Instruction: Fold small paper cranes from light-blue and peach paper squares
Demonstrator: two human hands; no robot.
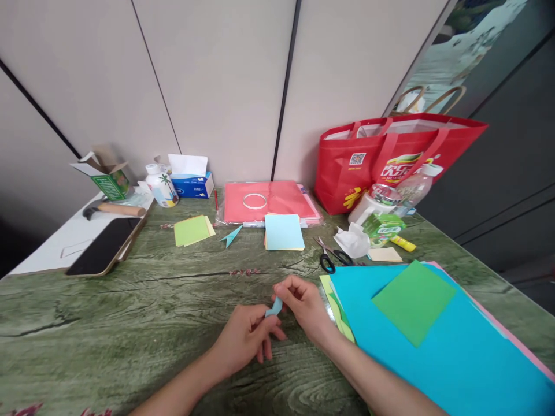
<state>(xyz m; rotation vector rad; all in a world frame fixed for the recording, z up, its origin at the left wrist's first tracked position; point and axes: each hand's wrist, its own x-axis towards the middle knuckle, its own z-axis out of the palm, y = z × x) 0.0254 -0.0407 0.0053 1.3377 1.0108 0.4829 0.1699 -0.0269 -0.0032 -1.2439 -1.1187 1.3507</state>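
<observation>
Both hands meet low over the green wood-grain table (130, 312), pinching one small folded piece of light blue paper (274, 307). My left hand (247, 338) grips its lower end with curled fingers. My right hand (303, 303) pinches its upper end between thumb and fingertips. Just right of my right wrist lies a stack of large sheets, cyan on top (433, 358), with a green square (414, 300) resting on it.
Farther back lie a light blue square pad (284, 232), a small folded blue shape (232, 235), green-yellow squares (191, 230), red sheets with a white ring (254, 200), scissors (332, 257), crumpled tissue (352, 240), a glue stick (403, 244), a red bag (390, 159) and a phone (104, 245).
</observation>
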